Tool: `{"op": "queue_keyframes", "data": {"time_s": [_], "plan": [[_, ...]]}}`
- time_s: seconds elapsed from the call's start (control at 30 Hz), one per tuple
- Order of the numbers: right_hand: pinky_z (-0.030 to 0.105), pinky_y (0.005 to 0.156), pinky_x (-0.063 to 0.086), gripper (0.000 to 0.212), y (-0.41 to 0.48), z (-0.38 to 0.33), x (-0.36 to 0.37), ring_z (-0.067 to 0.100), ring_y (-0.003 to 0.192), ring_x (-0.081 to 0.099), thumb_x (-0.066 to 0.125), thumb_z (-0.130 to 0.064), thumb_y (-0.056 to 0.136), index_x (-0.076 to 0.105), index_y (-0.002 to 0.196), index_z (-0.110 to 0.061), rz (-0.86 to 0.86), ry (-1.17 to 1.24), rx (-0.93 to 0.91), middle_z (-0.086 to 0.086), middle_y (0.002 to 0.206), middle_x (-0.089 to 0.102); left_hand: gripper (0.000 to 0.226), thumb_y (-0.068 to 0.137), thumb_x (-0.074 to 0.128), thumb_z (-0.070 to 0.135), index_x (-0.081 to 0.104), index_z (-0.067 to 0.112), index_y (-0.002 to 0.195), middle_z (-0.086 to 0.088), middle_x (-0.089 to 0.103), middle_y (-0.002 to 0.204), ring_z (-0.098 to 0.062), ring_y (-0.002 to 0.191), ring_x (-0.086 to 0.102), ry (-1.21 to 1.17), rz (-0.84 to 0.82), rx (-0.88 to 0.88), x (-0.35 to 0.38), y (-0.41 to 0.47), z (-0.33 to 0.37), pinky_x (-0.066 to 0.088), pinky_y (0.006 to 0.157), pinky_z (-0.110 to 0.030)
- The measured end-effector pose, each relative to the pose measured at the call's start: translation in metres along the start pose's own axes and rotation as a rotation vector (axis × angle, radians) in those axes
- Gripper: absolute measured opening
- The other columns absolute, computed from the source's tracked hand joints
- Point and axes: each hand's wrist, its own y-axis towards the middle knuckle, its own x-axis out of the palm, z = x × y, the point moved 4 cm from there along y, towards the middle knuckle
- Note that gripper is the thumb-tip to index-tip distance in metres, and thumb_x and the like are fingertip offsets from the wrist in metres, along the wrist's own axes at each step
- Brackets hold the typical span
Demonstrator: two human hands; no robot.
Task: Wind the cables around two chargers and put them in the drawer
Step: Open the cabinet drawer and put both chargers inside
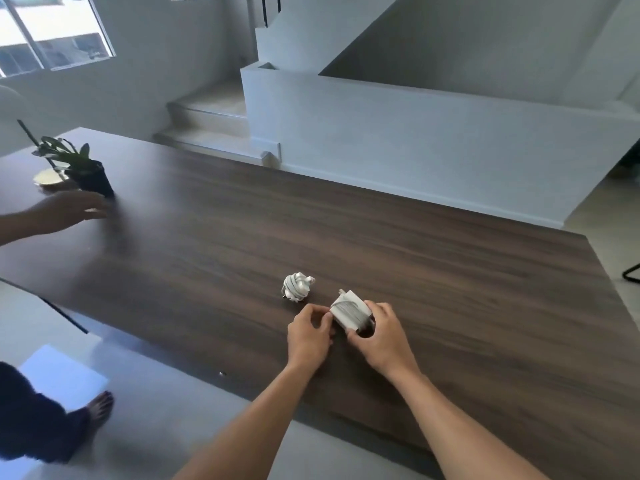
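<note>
i can't read any words, numbers or signs here. the small charger [297, 287] and the big charger [349, 311] look too tiny and blurry to show me any name.

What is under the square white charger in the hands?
The dark table shows beneath the square charger. The left hand and right hand cover its lower edges, so whether it touches the table cannot be seen.

Dark table [415, 254] bears wound charger [296, 287] (plant pot [93, 180] too).

Small white charger [297, 287], cable wound round it, lies on worktop [450, 271]. Larger square white charger [350, 310], cable-wrapped, just beside it.
</note>
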Motion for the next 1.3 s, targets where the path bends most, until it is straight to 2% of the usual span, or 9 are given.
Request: {"op": "queue_keyframes", "data": {"time_s": [0.13, 0.27, 0.33, 0.47, 0.67, 0.77, 0.87, 1.13, 1.3], "plan": [[0.017, 0.094, 0.039, 0.067, -0.002, -0.001, 0.006, 0.007, 0.103, 0.05, 0.075, -0.026, 0.077, 0.047, 0.136, -0.009, 0.009, 0.011, 0.015, -0.001, 0.12, 0.048, 0.005, 0.093, 0.062, 0.016, 0.064, 0.018, 0.088, -0.001, 0.072, 0.078, -0.015, 0.058, 0.069, 0.019, -0.048, 0.012, -0.001, 0.004, -0.003, 0.061, 0.063, -0.035], [0.019, 0.099, 0.038, 0.078, 0.0, -0.001, 0.006, 0.007, 0.11, 0.048, 0.076, -0.033, 0.077, 0.039, 0.142, -0.01, -0.014, 0.032, 0.055, -0.002, 0.129, 0.043, 0.006, 0.096, 0.058, 0.014, 0.062, 0.014, 0.092, -0.009, 0.071, 0.085, -0.012, 0.056, 0.066, -0.003, -0.107, 0.002, -0.004, 0.006, -0.002, 0.058, 0.054, -0.026], [0.017, 0.098, 0.035, 0.079, 0.0, -0.004, 0.004, 0.006, 0.112, 0.046, 0.076, -0.035, 0.078, 0.038, 0.143, -0.013, -0.007, 0.039, 0.069, -0.002, 0.131, 0.042, 0.007, 0.097, 0.056, 0.015, 0.063, 0.012, 0.095, -0.008, 0.07, 0.082, -0.014, 0.055, 0.067, 0.011, -0.136, 0.004, -0.007, 0.007, 0.0, 0.061, 0.057, -0.033], [0.02, 0.097, 0.038, 0.069, -0.004, -0.009, -0.006, 0.01, 0.112, 0.05, 0.072, -0.034, 0.081, 0.042, 0.14, -0.014, 0.023, -0.034, 0.051, -0.001, 0.128, 0.045, 0.005, 0.094, 0.058, 0.021, 0.061, 0.017, 0.094, 0.003, 0.067, 0.076, -0.017, 0.057, 0.068, 0.108, -0.189, 0.004, -0.013, 0.006, 0.004, 0.062, 0.066, -0.043], [0.03, 0.101, 0.039, 0.041, -0.011, -0.023, -0.019, 0.02, 0.12, 0.049, 0.053, -0.023, 0.095, 0.049, 0.134, -0.012, 0.045, -0.134, -0.004, 0.004, 0.131, 0.048, 0.015, 0.085, 0.054, 0.033, 0.062, 0.022, 0.078, 0.004, 0.072, 0.066, -0.02, 0.065, 0.069, 0.263, -0.201, 0.084, -0.036, 0.009, 0.017, 0.06, 0.076, -0.043], [0.036, 0.085, 0.046, 0.023, -0.018, -0.035, -0.027, 0.025, 0.103, 0.057, 0.044, -0.02, 0.098, 0.063, 0.107, -0.013, 0.114, -0.197, -0.036, 0.006, 0.109, 0.06, 0.022, 0.087, 0.051, 0.037, 0.063, 0.021, 0.078, 0.006, 0.073, 0.071, -0.022, 0.078, 0.069, 0.376, -0.178, 0.128, -0.051, -0.001, 0.025, 0.056, 0.082, -0.039], [0.038, 0.069, 0.046, 0.026, -0.031, -0.052, -0.028, 0.029, 0.087, 0.059, 0.042, -0.025, 0.098, 0.063, 0.091, -0.011, 0.123, -0.274, -0.052, 0.006, 0.093, 0.064, 0.027, 0.09, 0.049, 0.042, 0.061, 0.023, 0.074, -0.001, 0.073, 0.08, -0.026, 0.086, 0.066, 0.475, -0.142, 0.146, -0.068, -0.013, 0.026, 0.053, 0.082, -0.038], [0.035, 0.069, 0.046, 0.027, -0.082, -0.095, 0.005, 0.031, 0.087, 0.063, 0.041, -0.032, 0.095, 0.064, 0.09, -0.019, -0.015, -0.343, -0.09, 0.005, 0.092, 0.07, 0.035, 0.094, 0.05, 0.037, 0.048, 0.022, 0.062, -0.001, 0.059, 0.072, -0.028, 0.078, 0.06, 0.588, -0.083, 0.2, -0.113, -0.061, 0.014, 0.043, 0.065, -0.033], [0.033, 0.065, 0.039, 0.035, -0.116, -0.122, 0.043, 0.034, 0.087, 0.061, 0.039, -0.037, 0.097, 0.063, 0.086, -0.014, -0.149, -0.384, -0.159, 0.009, 0.092, 0.069, 0.037, 0.096, 0.048, 0.038, 0.055, 0.016, 0.068, -0.004, 0.063, 0.071, -0.029, 0.071, 0.062, 0.658, -0.069, 0.203, -0.156, -0.091, -0.011, 0.054, 0.069, -0.039]]}}
